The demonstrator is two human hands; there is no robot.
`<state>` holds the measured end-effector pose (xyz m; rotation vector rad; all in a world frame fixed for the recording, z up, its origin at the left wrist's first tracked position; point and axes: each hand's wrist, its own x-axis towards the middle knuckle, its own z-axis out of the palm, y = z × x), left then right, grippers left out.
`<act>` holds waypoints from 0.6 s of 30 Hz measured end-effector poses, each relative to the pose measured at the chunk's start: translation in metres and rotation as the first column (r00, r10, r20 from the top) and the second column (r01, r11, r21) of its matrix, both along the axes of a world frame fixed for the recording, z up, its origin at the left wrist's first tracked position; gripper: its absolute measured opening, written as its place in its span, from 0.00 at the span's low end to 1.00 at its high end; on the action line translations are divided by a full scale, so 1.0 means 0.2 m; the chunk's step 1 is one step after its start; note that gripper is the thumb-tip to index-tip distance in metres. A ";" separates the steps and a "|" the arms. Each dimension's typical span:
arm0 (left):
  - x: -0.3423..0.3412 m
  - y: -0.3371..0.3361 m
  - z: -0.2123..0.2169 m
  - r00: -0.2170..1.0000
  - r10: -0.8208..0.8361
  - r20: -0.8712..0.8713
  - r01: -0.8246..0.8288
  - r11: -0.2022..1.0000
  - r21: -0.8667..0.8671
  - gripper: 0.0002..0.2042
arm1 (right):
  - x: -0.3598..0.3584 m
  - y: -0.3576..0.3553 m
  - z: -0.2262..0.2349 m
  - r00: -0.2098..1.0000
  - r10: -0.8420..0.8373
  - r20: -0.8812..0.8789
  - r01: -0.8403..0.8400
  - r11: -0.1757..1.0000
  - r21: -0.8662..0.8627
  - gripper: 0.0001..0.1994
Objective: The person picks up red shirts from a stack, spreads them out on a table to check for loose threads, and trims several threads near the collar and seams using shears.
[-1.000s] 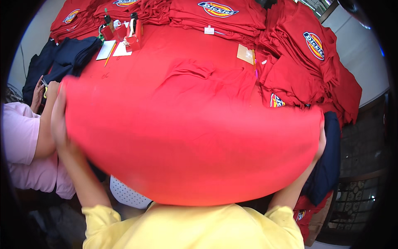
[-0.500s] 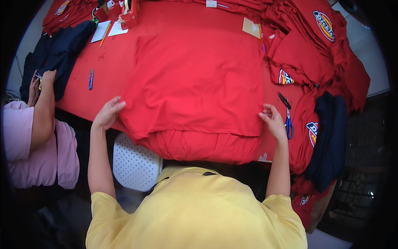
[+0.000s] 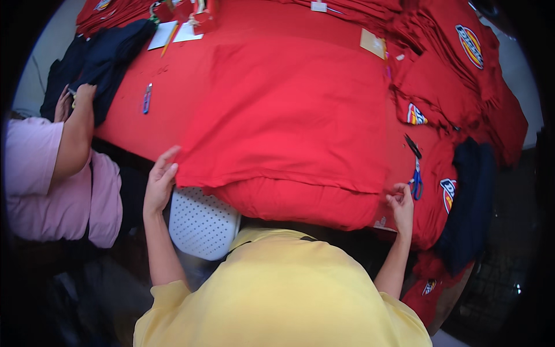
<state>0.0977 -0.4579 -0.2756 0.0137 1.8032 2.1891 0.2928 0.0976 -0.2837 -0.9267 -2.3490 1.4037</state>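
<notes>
A: What do we see in front of us?

B: We see a red garment [image 3: 295,110], spread on the near middle part of the red table [image 3: 124,127]. It is plain and bright red, almost square in shape, and its far part looks rather smooth.

A: And the near side?

B: There we find soft creases and a slightly wavy hem. Below this hem, rounded and gathered red cloth [image 3: 300,205] bulges at the table's near edge.

A: How are our hands?

B: Our left hand [image 3: 159,184] is at the near left corner, with its fingers extended and the thumb apart. Our right hand [image 3: 401,209] is beside the near right corner, with its fingers bent. For both, we cannot tell whether they grip the cloth.

A: What lies around it?

B: To the right we have scissors [image 3: 416,184] with blue handles, and to the left small snips [image 3: 147,99]. At the near left, a white perforated seat [image 3: 203,225] is partly covered by the garment.
</notes>
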 end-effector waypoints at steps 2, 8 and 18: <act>-0.02 -0.04 -0.02 0.989 -0.146 0.015 0.145 0.988 0.056 0.17 | -0.05 -0.11 0.04 0.967 0.228 0.110 -0.238 0.966 0.097 0.07; -0.11 -0.08 -0.14 0.972 0.225 -0.060 -0.230 0.969 -0.091 0.06 | -0.23 0.03 -0.03 0.985 0.125 0.116 -0.129 0.991 0.022 0.10; -0.29 0.00 -0.19 0.978 0.207 0.027 -0.159 0.822 -0.548 0.11 | -0.39 0.26 -0.28 0.998 -0.008 0.063 -0.010 0.962 0.274 0.13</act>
